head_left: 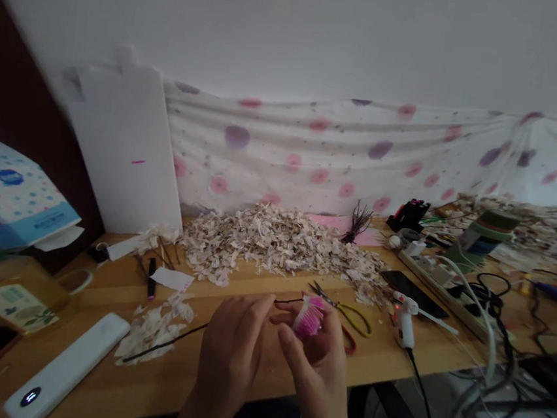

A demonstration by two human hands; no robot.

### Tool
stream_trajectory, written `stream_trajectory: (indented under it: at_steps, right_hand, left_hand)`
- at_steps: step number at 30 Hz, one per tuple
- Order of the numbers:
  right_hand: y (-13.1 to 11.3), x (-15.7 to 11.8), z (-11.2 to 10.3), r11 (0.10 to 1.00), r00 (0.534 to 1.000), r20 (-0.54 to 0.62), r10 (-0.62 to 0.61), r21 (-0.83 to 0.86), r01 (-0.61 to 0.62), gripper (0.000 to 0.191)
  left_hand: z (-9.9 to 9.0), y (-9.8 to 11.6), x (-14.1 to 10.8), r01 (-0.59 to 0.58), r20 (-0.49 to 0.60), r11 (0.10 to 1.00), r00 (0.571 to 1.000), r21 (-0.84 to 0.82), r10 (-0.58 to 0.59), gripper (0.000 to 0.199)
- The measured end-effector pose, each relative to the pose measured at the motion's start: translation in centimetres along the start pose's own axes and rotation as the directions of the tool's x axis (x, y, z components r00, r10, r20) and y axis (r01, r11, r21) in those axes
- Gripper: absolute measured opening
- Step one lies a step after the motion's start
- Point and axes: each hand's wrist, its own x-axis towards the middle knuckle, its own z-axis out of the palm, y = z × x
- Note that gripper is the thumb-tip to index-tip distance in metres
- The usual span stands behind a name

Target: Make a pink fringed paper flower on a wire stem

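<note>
A thin dark stem (167, 343) slants across the table's front part and passes through the closed fingers of my left hand (233, 343). Its right end reaches a small pink and white fringed flower head (309, 316). The fingers of my right hand (318, 357) are curled around that flower head, with the thumb in front of it. Just beyond my right hand lie scissors (343, 305) with yellow and red handles. Pale petal-like scraps (158, 329) lie under the left part of the stem.
A large heap of pale shavings (275, 241) lies along the back. On the right are a white glue gun (404, 320), a black phone (415, 293) and a power strip (443, 290) with cables. A white power bank (69, 366) and a bottle (14, 292) stand left.
</note>
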Motion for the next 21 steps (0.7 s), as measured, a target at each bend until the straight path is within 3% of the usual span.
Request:
stream_trajectory:
  at_steps: [6,12,21]
  right_hand:
    - [-0.8,0.5,-0.9,0.988,0.986,-0.15,-0.066,-0.145,0.044,0.029]
    - [-1.4,0.9,-2.0,0.962,0.987,-0.062,-0.148,-0.241,0.129,0.025]
    - [-3.4,0.6,-0.8,0.971,0.978,-0.157,-0.139,-0.214,0.104,0.024]
  left_hand:
    - [0.0,0.5,0.2,0.07,0.004,0.996,0.998,-0.059,-0.07,0.019]
    - [-0.4,1.8,0.6,0.233,0.04,0.939,0.972,-0.255,-0.23,0.018]
    - [-1.1,2.6,0.2,0.541,0.301,0.728,0.84,-0.42,-0.451,0.014]
